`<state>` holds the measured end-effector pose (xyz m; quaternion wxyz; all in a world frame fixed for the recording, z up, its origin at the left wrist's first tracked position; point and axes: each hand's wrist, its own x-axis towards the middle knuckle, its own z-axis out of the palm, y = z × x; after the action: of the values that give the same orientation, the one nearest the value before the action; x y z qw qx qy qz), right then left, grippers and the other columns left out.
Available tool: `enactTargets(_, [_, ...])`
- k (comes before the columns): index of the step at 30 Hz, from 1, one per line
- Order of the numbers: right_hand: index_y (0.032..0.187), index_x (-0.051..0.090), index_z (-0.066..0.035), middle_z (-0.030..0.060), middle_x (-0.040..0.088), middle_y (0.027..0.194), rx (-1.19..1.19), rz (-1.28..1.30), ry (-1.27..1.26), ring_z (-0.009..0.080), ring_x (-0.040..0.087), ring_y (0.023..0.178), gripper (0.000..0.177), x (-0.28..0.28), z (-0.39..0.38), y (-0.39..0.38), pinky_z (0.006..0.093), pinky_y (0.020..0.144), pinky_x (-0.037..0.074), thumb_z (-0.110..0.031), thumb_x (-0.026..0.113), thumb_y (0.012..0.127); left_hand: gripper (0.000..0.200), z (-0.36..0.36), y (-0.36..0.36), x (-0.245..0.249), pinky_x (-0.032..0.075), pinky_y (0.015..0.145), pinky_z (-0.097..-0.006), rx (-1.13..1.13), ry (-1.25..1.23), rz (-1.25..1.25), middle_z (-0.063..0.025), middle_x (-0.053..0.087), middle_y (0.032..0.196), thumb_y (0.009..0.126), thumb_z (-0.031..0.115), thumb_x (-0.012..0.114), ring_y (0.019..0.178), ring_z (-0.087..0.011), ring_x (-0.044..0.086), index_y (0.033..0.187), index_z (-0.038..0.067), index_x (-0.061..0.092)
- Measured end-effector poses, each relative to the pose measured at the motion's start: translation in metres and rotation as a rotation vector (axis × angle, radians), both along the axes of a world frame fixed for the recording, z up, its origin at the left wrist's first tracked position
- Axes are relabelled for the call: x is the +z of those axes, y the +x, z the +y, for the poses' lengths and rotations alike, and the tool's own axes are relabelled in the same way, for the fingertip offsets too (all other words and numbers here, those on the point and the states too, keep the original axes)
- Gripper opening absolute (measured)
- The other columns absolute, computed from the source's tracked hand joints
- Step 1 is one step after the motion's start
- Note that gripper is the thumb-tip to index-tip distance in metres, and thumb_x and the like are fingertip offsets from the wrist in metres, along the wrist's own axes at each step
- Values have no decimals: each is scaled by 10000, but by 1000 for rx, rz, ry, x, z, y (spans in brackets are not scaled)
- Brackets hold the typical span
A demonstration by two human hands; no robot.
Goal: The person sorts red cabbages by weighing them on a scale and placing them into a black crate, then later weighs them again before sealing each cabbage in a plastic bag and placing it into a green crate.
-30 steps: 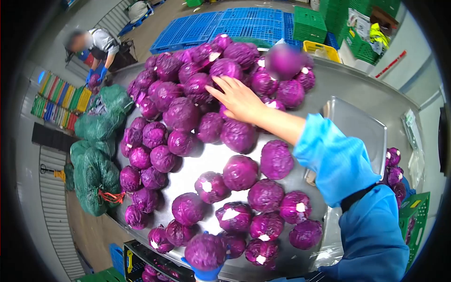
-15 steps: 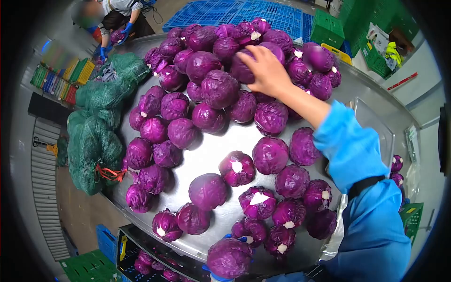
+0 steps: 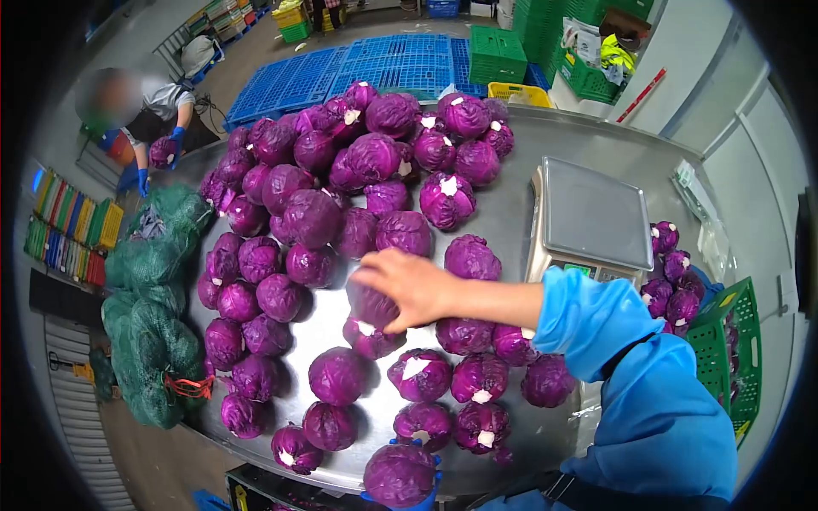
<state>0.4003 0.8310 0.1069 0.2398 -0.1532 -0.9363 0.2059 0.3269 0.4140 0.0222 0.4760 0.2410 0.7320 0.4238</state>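
My right hand (image 3: 411, 289), bare below a blue sleeve, is over the middle of the metal table with its fingers curved round a red cabbage (image 3: 368, 305), slightly blurred. Just beneath that head, another red cabbage (image 3: 373, 341) shows its pale cut stem. At the near edge, my left hand (image 3: 426, 499) in a blue glove cups a red cabbage (image 3: 399, 473) from below; most of the hand is hidden by it. Loose red cabbages surround both hands, several with white stem ends showing, and a heap of cabbages (image 3: 372, 158) lies toward the far side.
A weighing scale (image 3: 596, 209) stands on the right. Green net sacks (image 3: 153, 315) line the left edge. A green crate (image 3: 724, 358) and more cabbages are at far right. Blue pallets (image 3: 375, 68) lie beyond the table. A blue-gloved person (image 3: 162, 111) works at the far left.
My right hand has come from the far heap toward the table's middle with a red cabbage. The view has shifted, uncovering the scale. My left hand still holds its cabbage near the edge.
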Motion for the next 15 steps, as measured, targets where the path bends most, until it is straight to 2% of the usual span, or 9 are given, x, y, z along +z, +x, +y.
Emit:
enactTargets(2, [1350, 438, -93, 195, 446, 1297, 83, -109, -45, 398, 475, 1166, 900, -9, -13, -23, 476, 967, 461, -370, 838, 593, 762, 4, 1, -1, 422, 1000, -511, -9, -8, 1, -141, 491, 1377, 759, 525, 626, 1198, -347, 526, 1393, 155, 421])
enactTargets(3, [1357, 429, -85, 201, 447, 1294, 73, -69, -77, 397, 482, 1163, 897, -12, -15, -31, 472, 956, 463, -361, 826, 601, 769, 8, 0, -1, 423, 998, -513, -14, -12, 2, -142, 488, 1379, 757, 531, 623, 1196, -349, 526, 1395, 155, 417])
enactTargets(7, [1386, 402, -52, 223, 454, 1314, 137, -177, -400, 417, 498, 1149, 951, -10, 6, -54, 474, 955, 463, -398, 828, 610, 795, 27, -3, -5, 429, 989, -520, -16, -50, 0, -146, 479, 1387, 750, 557, 613, 1192, -358, 527, 1404, 158, 401])
enactTargets(8, [1395, 395, -48, 223, 463, 1317, 163, -198, -508, 391, 487, 1197, 948, -11, 17, -54, 473, 972, 453, -420, 822, 635, 801, 31, -3, -6, 431, 986, -522, -15, -56, -1, -147, 476, 1389, 748, 563, 610, 1191, -361, 527, 1406, 159, 397])
enactTargets(10, [1410, 392, -35, 193, 463, 1348, 202, -211, -528, 370, 461, 1260, 885, -10, 37, -43, 453, 1031, 409, -411, 792, 716, 814, 40, -5, -10, 434, 982, -526, -13, -73, -4, -149, 471, 1393, 745, 576, 605, 1189, -365, 527, 1411, 160, 388])
enactTargets(12, [1344, 470, -18, 199, 508, 1307, 220, 29, -343, 375, 486, 1224, 794, -12, 71, -22, 442, 1021, 417, -394, 791, 722, 827, 50, -8, -14, 437, 977, -530, -18, -84, -9, -151, 466, 1397, 741, 589, 600, 1186, -370, 527, 1415, 162, 380])
enactTargets(14, [1269, 529, -6, 198, 543, 1258, -137, -7, -219, 374, 506, 1180, 712, 1, 124, 8, 444, 1009, 417, -343, 801, 703, 841, 58, -9, -17, 440, 973, -534, -6, -98, -16, -153, 461, 1401, 738, 602, 595, 1184, -375, 528, 1420, 163, 372])
enactTargets(15, [1232, 540, 3, 205, 554, 1213, -300, 72, -116, 375, 513, 1143, 695, 5, 155, 27, 449, 996, 416, -290, 815, 664, 847, 61, -9, -18, 441, 970, -536, -3, -111, -19, -154, 459, 1403, 736, 608, 592, 1183, -377, 528, 1422, 164, 368])
